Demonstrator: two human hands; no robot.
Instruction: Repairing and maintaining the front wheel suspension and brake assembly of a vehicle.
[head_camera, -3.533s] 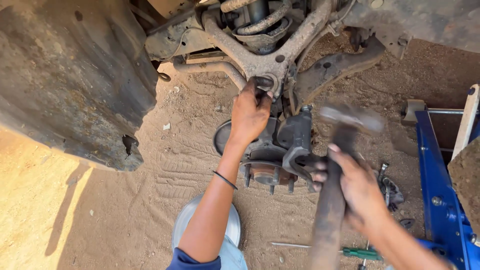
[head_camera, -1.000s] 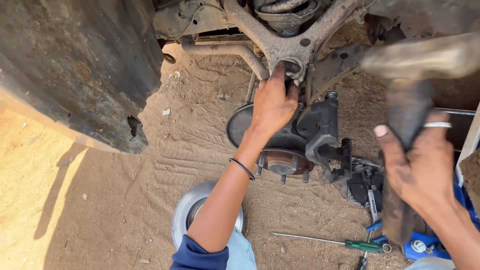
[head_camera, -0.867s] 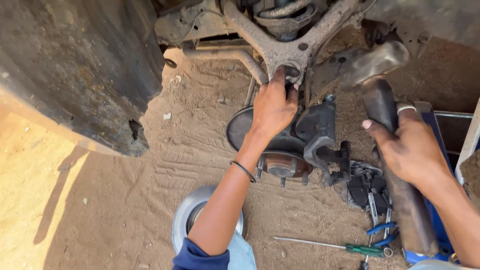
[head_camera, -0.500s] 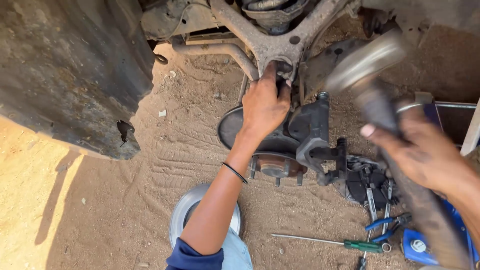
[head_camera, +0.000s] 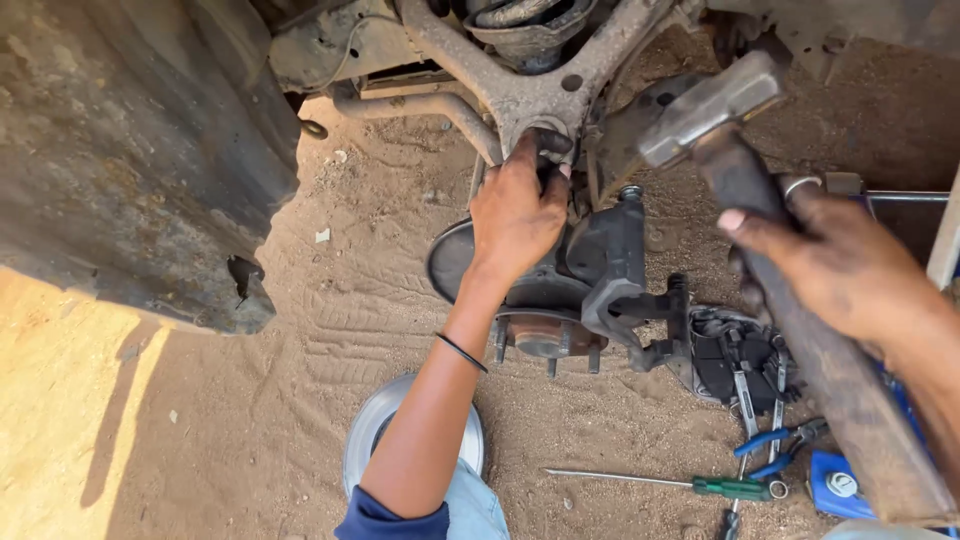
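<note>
The right hand (head_camera: 850, 265) grips a hammer (head_camera: 790, 270), its handle slanting up-left, head toward the control arm (head_camera: 530, 85); the left hand (head_camera: 515, 215) clasps that arm's joint.

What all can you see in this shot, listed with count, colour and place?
Rusty forked metal control arm: one, brown, top centre.
Steering knuckle with wheel hub: one, dark grey, centre, hanging over sand.
Round brake disc: one, silver, on sand, bottom centre.
Green-handled screwdriver: one, lower right.
Blue-handled pliers: one, lower right.
Heavy steel hammer with wooden handle: one, grey head, upper right.
Left hand: on the arm's joint.
Right hand: gripping the hammer handle.
</note>
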